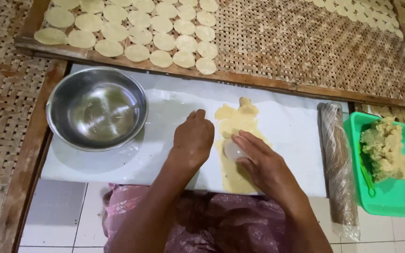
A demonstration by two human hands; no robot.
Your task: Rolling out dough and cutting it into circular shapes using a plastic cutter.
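My right hand point(258, 161) presses a small round cutter point(234, 151) down into the sheet of dough point(234, 175), fingers curled over its top and gripping it. The cutter sits near the middle of the sheet, just below a round that is already marked point(224, 127). My left hand point(193, 138) lies flat and open on the white board point(118, 159), fingertips touching the dough's left edge beside that round.

The dough is rolled thin and pale yellow, ragged at its upper end, and rests on the board in front of my lap. To cut well here I think I should push straight down with even weight, then give a slight twist so the edge parts cleanly. Keeping the left fingers on the sheet should stop it from sliding or lifting with the cutter. Placing each cut just beside the last wastes less dough.

A steel bowl point(97, 108) stands on the board to my left. A rolling pin wrapped in plastic point(336, 159) lies along the right edge, and beyond it a green tray point(399, 201) holds lumps of dough point(384, 147). Above the board, a woven drying mat point(305, 42) carries rows of finished rounds point(137, 28).
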